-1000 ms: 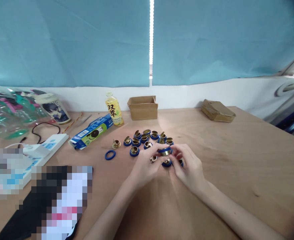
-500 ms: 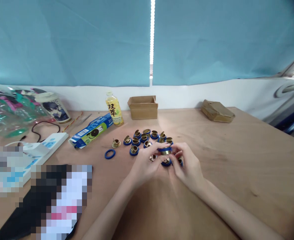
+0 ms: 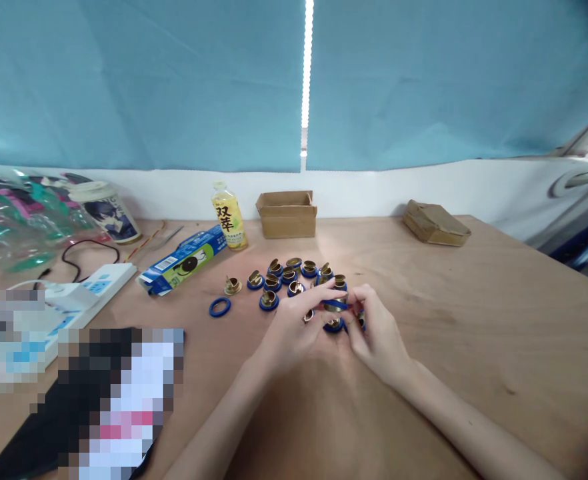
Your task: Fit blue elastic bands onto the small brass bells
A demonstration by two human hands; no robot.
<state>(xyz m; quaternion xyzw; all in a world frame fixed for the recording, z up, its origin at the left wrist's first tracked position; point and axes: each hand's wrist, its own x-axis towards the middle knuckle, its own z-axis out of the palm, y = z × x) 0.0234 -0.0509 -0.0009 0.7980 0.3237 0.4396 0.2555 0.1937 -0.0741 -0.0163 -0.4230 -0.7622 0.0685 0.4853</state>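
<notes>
Between my two hands is a round brass piece with a blue ring. My left hand grips it from the left, fingers over the top and thumb below. The fingertips of my right hand pinch its right side. Several brass pieces with blue rings, like this one, lie on the wooden table around and behind my hands; some are partly hidden by them. To the left lie a brass piece without a blue ring and a loose blue ring.
An open cardboard box, a yellow drink bottle and a blue carton stand or lie behind. A brown package is back right. At left are a power strip, a cup, clear bottles and a blurred phone-like object.
The brass piece between my hands has tilted and moved slightly down and right. My right fingers have shifted a little along its edge.
</notes>
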